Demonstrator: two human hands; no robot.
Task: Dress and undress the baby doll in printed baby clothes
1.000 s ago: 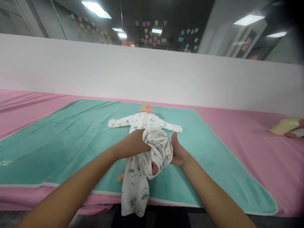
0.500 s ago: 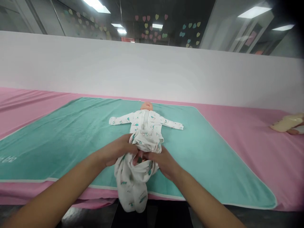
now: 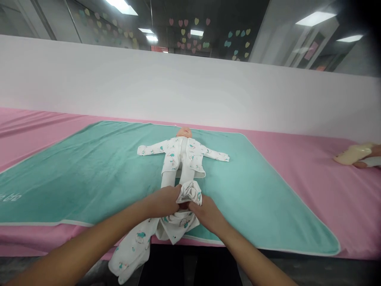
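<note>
Two closed hands, left hand and right hand, pinched a bunched white, teal-printed cloth garment at lower centre, near the legs of the white-clad plastic doll at centre; uneven pulling could have twisted the cloth and snagged a leg.

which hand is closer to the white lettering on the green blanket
Left. The left hand holds the patterned cloth, to the right of the white lettering; the right hand holds the cloth's other side, farther across the green blanket.
</note>
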